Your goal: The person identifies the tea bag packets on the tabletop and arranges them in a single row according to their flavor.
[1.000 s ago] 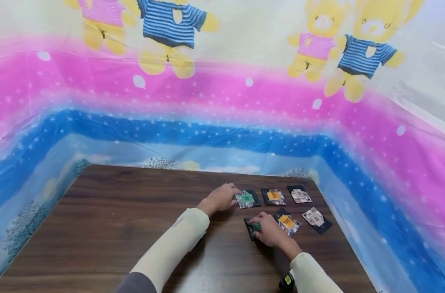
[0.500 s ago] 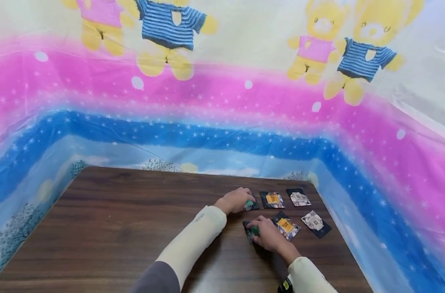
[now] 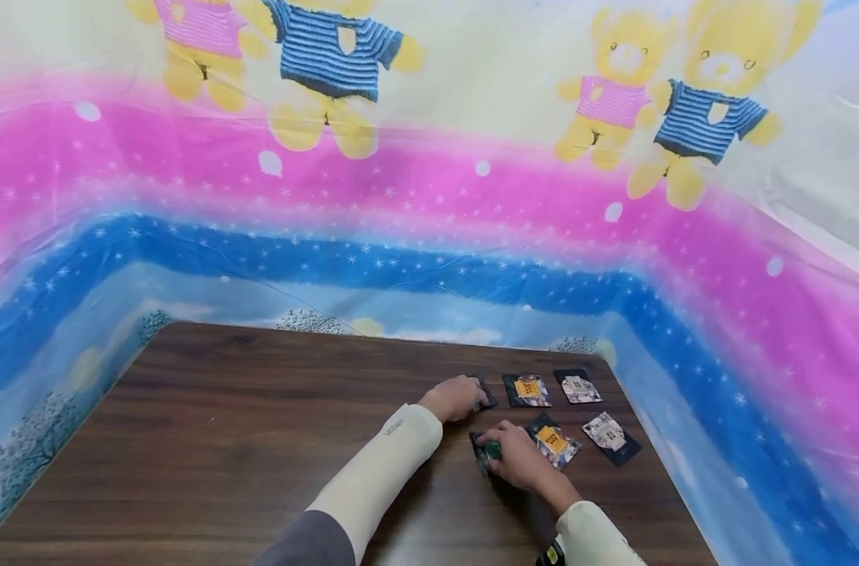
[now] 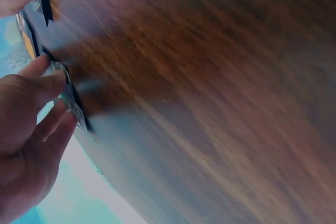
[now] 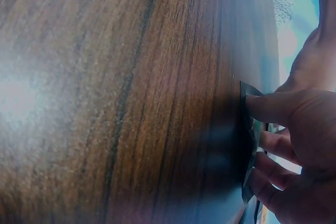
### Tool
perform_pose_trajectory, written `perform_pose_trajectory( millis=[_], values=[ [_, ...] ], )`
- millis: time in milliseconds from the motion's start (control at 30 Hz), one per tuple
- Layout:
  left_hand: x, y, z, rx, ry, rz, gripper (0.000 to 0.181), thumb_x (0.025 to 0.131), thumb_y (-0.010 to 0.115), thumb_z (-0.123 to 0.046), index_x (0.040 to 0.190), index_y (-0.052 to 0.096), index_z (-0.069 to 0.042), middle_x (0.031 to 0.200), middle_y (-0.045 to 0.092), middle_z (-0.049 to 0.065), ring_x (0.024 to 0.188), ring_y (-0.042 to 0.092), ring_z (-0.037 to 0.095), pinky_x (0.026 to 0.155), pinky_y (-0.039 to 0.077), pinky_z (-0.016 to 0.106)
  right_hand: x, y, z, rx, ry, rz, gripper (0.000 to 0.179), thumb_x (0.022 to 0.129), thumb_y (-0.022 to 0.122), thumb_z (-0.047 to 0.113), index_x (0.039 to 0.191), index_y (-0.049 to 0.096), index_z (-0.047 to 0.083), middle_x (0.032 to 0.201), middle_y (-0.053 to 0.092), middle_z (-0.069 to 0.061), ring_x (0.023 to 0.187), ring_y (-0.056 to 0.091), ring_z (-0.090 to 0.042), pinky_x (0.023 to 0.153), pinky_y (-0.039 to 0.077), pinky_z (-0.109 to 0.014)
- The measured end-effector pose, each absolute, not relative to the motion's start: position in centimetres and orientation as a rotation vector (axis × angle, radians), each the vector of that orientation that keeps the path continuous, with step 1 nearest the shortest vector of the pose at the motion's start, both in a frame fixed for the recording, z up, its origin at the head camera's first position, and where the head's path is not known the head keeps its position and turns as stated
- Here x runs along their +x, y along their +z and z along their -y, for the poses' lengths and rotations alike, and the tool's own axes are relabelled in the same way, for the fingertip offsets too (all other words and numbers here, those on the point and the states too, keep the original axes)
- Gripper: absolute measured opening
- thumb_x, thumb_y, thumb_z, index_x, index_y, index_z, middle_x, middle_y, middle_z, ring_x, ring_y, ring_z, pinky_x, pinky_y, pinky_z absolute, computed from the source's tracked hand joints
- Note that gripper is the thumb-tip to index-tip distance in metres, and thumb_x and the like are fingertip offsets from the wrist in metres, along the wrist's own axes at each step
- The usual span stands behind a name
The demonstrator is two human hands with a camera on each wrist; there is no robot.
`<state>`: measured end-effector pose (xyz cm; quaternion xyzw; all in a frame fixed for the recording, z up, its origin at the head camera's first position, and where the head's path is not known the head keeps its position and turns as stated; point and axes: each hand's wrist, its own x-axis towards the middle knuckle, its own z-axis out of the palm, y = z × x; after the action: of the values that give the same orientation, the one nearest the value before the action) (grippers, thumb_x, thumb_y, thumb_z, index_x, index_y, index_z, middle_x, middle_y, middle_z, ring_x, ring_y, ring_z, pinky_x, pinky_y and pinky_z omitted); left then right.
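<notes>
In the head view my left hand [image 3: 459,397] holds a small flat dark packet [image 3: 487,392] with a green label, in the back row on the wooden table. In the left wrist view its thumb and fingers bear on that packet [image 4: 72,100], which lies at the tabletop. My right hand [image 3: 517,454] grips a second green-labelled packet [image 3: 479,452] nearer the front. In the right wrist view this packet [image 5: 249,145] looks slightly bent under thumb and fingers. Both hands hide most of the packets they hold.
Two orange-labelled packets [image 3: 527,390] and two pale-labelled packets [image 3: 578,387] lie to the right of the hands. The brown table [image 3: 273,440] extends to the left. A patterned curtain [image 3: 372,259] lines its back and sides.
My left hand has moved right and slightly nearer, over the back green-labelled packet, covering it and taking hold. The right hand stays almost in place on its packet.
</notes>
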<state>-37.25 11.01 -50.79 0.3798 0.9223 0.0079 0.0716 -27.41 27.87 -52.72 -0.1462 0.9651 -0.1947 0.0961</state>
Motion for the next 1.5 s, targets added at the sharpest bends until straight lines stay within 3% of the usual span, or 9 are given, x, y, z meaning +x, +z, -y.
perform_pose_trajectory(
  millis=[300, 733, 1500],
  values=[
    [-36.4, -50.6, -6.3, 0.921, 0.152, -2.829, 0.040, 0.099, 0.067, -0.025, 0.139, 0.064, -0.030, 0.140, 0.058, 0.005, 0.127, 0.056, 0.027, 0.104, 0.050, 0.036, -27.8, -52.4, -27.0, -0.388, -0.577, -2.868, 0.028, 0.092, 0.075, 0.014, 0.119, 0.074, 0.020, 0.128, 0.061, -0.011, 0.120, 0.056, -0.035, 0.102, 0.047, -0.059],
    [-34.9, -50.9, -0.1, 0.750, 0.435, -2.886, 0.036, 0.096, 0.070, -0.017, 0.132, 0.069, -0.018, 0.134, 0.059, 0.014, 0.121, 0.056, 0.033, 0.103, 0.048, 0.045, -27.4, -52.6, -27.5, -0.324, -0.553, -2.909, 0.028, 0.090, 0.077, 0.015, 0.117, 0.075, 0.023, 0.128, 0.061, -0.009, 0.120, 0.056, -0.032, 0.099, 0.049, -0.057],
    [-32.5, -51.3, 12.7, 0.419, 0.541, -2.973, 0.036, 0.094, 0.067, -0.011, 0.130, 0.069, -0.010, 0.131, 0.058, 0.021, 0.118, 0.056, 0.043, 0.096, 0.050, 0.054, -26.9, -52.5, -27.1, -0.286, -0.588, -2.881, 0.028, 0.089, 0.077, 0.013, 0.115, 0.075, 0.023, 0.128, 0.061, -0.008, 0.122, 0.055, -0.033, 0.102, 0.046, -0.058]
  ],
)
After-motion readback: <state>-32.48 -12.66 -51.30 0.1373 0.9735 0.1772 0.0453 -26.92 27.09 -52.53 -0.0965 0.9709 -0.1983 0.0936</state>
